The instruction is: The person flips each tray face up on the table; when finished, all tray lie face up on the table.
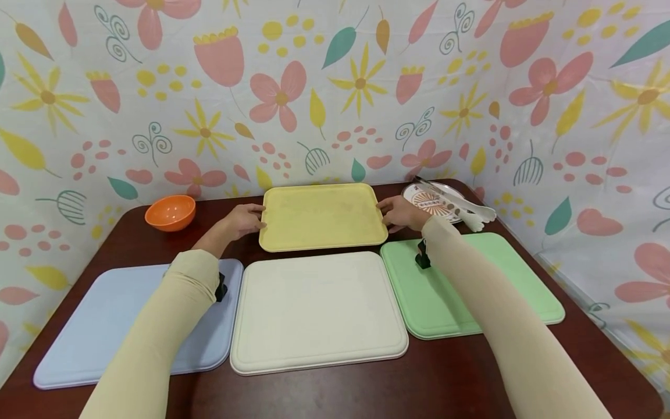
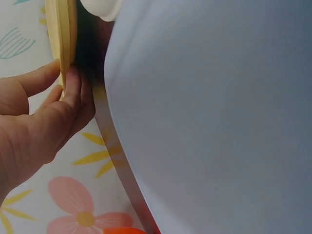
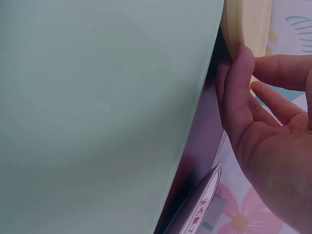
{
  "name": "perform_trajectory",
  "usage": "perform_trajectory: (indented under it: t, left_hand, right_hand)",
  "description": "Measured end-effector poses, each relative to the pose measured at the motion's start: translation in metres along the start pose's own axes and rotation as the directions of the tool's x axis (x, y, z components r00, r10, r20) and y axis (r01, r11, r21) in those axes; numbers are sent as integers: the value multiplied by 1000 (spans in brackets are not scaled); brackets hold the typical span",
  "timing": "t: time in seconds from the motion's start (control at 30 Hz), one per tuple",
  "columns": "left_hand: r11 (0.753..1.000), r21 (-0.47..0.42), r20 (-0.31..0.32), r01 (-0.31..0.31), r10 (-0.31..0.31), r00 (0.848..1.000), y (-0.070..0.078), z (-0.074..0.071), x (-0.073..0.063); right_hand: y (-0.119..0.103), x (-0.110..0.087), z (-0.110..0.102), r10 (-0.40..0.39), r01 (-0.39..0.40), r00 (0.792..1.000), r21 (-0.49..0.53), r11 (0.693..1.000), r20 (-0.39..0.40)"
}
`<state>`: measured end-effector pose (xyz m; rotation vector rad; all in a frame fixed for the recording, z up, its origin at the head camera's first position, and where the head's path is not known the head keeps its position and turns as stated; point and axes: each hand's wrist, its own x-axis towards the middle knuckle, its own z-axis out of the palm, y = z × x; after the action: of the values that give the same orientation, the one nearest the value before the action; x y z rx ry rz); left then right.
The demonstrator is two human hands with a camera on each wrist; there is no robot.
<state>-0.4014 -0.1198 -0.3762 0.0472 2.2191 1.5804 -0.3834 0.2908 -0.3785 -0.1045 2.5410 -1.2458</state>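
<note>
A yellow rectangular tray point(image 1: 324, 218) with a raised rim is at the back middle of the table, close over its surface. My left hand point(image 1: 243, 221) pinches its left edge; the left wrist view shows the thumb on the upper side of the tray point(image 2: 62, 29) and fingers beneath. On the opposite short edge, my right hand point(image 1: 400, 213) grips it likewise, fingertips under the tray rim point(image 3: 236, 24). Directly in front lies a white tray point(image 1: 319, 308). A light blue tray point(image 1: 120, 314) sits under my left forearm, and a green tray point(image 1: 502, 279) under my right.
An orange bowl point(image 1: 170, 213) stands at the back left of the dark red-brown table point(image 1: 335, 390). Near the back right corner is a patterned white plate point(image 1: 454, 187), with tongs point(image 1: 478, 210) lying across it. A flowered cloth wall point(image 1: 335, 87) borders the table behind and on the right.
</note>
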Motion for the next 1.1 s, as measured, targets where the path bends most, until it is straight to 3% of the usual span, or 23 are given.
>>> perform_trajectory:
  t: [0.17, 0.87, 1.1]
  left_hand:
    - [999, 46, 16, 11, -12, 1000, -1, -4, -2]
    - [998, 50, 13, 34, -34, 999, -3, -4, 2]
    - [999, 33, 46, 26, -27, 999, -1, -5, -1]
  right_hand:
    - [3, 2, -1, -8, 8, 1000, 11, 1000, 6]
    - [8, 4, 0, -12, 13, 1000, 15, 1000, -18]
    - [5, 3, 1, 13, -13, 999, -8, 1000, -39]
